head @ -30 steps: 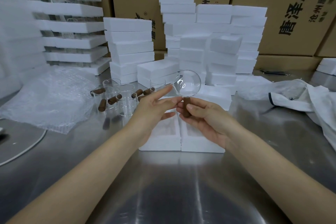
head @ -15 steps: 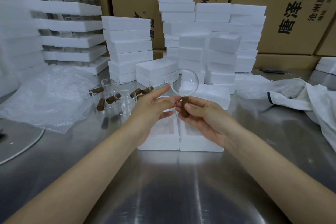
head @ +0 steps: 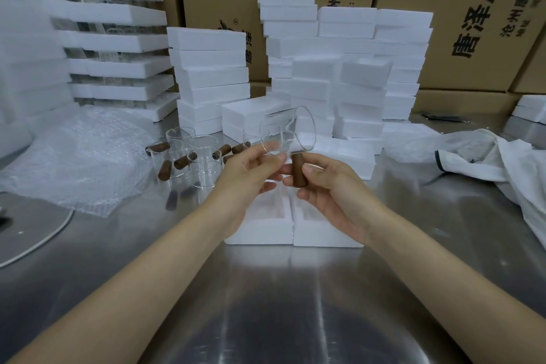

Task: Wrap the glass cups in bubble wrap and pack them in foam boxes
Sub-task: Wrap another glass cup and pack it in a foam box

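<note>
At the left of the frame, a sheet of bubble wrap (head: 74,156) is lying crumpled on the shiny metal tabletop (head: 266,304). Just right of it, a bunch of other glass cups (head: 192,156) with brown handles is sitting on the tabletop, some standing and some lying down.

In the middle of the frame, both hands are holding one glass cup (head: 291,134) up in the air. The left hand (head: 245,174) is pinching the clear glass body with its fingertips, so its grip is closed on the glass cup. The right hand (head: 331,186) is wrapping its fingers around the brown handle (head: 298,170), so its grip is holding the glass cup too. The cup is tilting on its side, with the handle pointing down.

Right under the hands, two open foam boxes (head: 292,230) are sitting side by side, touching each other.

Behind them, tall stacks of white foam boxes (head: 339,68) are standing in front of brown cardboard cartons (head: 443,23). At the far right, a white bag (head: 502,162) is lying rumpled on the tabletop.
</note>
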A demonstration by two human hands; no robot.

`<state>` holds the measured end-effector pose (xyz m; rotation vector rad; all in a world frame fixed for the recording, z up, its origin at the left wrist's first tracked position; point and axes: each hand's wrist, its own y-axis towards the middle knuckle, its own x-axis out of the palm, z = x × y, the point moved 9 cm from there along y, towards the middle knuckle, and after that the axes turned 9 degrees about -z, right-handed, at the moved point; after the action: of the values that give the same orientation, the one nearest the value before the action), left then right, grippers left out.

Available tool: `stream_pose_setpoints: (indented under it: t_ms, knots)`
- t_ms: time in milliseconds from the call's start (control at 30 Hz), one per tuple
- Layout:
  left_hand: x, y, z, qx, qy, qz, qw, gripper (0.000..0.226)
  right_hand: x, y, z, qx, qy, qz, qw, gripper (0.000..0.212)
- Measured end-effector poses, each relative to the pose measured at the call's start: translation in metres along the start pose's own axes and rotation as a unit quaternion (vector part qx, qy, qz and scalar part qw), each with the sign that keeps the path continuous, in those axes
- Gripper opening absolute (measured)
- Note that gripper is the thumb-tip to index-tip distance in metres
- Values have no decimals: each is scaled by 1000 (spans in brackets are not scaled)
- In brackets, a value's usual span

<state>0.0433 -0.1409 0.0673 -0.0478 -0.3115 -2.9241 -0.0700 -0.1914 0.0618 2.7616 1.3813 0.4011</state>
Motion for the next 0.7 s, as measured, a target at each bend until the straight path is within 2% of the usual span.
stream_pose_setpoints:
  t_ms: [233,433,533,700]
  knots:
    - [-4,-1,1,11,9,25,1000,22,-8,0,0,-30,15,32,999,14]
    - [-9,-2,1,15,4,48,999,28,-12,0,2,-21,52,33,998,17]
    - [-4,-2,2,16,-18,32,999,40,-8,1,2,-11,31,18,999,19]
    - [-3,-1,4,24,-29,18,999,36,-5,1,2,-10,1,9,1000,23]
